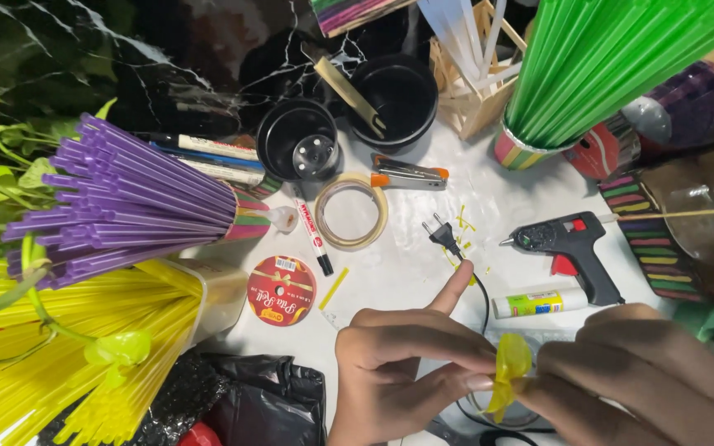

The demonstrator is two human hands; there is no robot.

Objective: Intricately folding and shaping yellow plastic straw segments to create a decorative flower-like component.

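My left hand (pixel 398 363) and my right hand (pixel 638 372) meet low in the view, both pinching a small folded yellow straw piece (pixel 511 372) between fingertips. The left index finger sticks up toward a black power plug (pixel 442 233). A black glue gun (pixel 568 248) lies just beyond my right hand, with a glue stick (pixel 539 303) beside it. Small yellow straw cuttings (pixel 463 231) are scattered on the white table (pixel 406 272) near the plug.
Bundles of purple straws (pixel 117 202), yellow straws (pixel 59 355) and green straws (pixel 613 58) stand in cups. Two black pots (pixel 299 140), a tape roll (pixel 351 211), a red ribbon spool (pixel 282 290), a marker (pixel 313 235), a stapler (pixel 408 173) and a wooden stick holder (pixel 477 91) crowd the table.
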